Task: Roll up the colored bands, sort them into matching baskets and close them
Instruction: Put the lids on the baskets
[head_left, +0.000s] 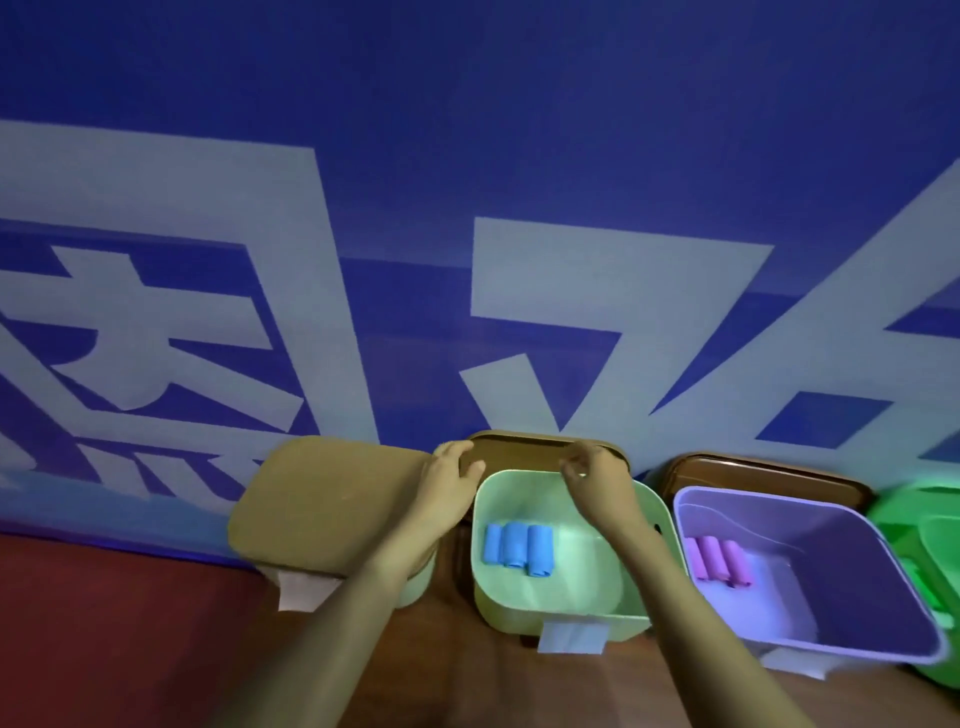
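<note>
A pale green basket (550, 608) stands open in the middle, with three rolled blue bands (517, 548) lying at its left side. Behind it a brown lid (519, 447) leans against the wall. My left hand (449, 480) grips that lid's left edge, and my right hand (597, 480) pinches its right edge, both above the basket's back rim. To the left, a basket sits closed under a tan lid (327, 504). To the right, an open purple basket (852, 566) holds three rolled pink bands (719, 561).
Another brown lid (769, 473) leans on the wall behind the purple basket. A bright green basket (935, 545) is cut off at the right edge. White labels (571, 638) hang from the basket fronts. A blue banner wall with large white characters rises just behind.
</note>
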